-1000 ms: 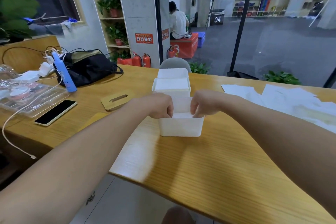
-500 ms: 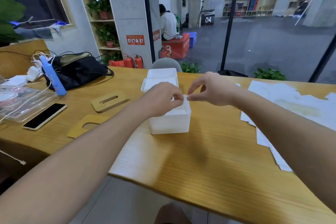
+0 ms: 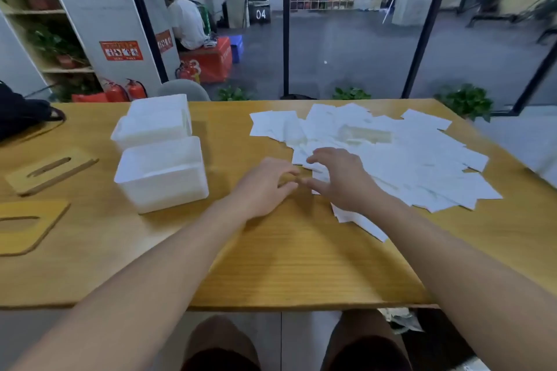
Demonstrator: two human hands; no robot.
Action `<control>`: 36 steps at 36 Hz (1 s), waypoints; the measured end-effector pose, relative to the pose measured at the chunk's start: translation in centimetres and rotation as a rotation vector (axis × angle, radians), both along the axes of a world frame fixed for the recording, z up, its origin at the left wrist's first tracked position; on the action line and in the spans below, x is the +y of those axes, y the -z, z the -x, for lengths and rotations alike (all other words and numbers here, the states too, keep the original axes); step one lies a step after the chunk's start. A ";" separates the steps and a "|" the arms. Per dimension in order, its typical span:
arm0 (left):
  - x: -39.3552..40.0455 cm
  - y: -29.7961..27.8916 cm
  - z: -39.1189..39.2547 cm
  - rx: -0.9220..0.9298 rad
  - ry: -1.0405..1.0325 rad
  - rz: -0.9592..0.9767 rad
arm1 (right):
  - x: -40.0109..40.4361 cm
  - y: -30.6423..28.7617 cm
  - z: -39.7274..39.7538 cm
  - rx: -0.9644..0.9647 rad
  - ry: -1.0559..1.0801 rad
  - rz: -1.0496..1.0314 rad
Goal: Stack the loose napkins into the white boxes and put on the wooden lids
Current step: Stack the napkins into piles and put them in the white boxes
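Head camera view: both hands reach over the yellow wooden table [image 3: 301, 265] — the left hand [image 3: 265, 187] loosely spread and holding nothing, the right hand [image 3: 337, 178] spread with fingertips on the edge of the scattered pile of loose white paper napkins [image 3: 407, 153]. Two lidless white plastic boxes [image 3: 162, 172] stand left of the left fingers — two slotted wooden lids [image 3: 51, 170] lie beyond them.

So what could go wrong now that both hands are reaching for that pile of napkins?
The loose napkins lie fanned and overlapping, so the right hand and left hand may gather an uneven bunch that will not sit flat in the near white box. Some napkins lie close to the table edge and could slide off.
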State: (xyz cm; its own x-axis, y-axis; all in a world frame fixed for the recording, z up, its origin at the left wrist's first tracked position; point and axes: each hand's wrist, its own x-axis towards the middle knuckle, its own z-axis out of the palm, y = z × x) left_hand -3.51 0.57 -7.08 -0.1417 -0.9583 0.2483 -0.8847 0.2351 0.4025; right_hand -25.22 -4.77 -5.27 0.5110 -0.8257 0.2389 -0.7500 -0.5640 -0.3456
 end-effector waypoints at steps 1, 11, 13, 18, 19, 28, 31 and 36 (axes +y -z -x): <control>-0.3 0.1 0.6 0.006 -0.002 -0.017 | -0.4 0.5 0.5 0.026 0.048 0.031; -3.1 0.5 1.7 -0.009 -0.023 -0.028 | -2.8 4.8 2.0 0.108 0.101 0.077; -3.4 0.9 0.9 -0.002 -0.040 -0.035 | -2.9 5.1 2.0 0.108 0.078 0.109; -4.0 1.4 -0.8 0.016 -0.038 -0.015 | -3.3 4.3 1.1 0.111 0.066 0.148; -4.1 1.5 -1.1 0.023 -0.038 -0.005 | -3.6 4.1 0.8 0.115 0.089 0.171; -5.5 3.0 -2.4 0.142 -0.008 0.028 | -7.2 2.5 -2.2 0.062 0.153 0.145; -6.0 3.3 -2.8 0.160 0.013 0.010 | -7.6 2.8 -1.5 -0.065 0.135 0.073; -6.3 2.9 -3.0 0.269 0.013 -0.040 | -7.1 2.6 -0.6 -0.296 0.145 -0.094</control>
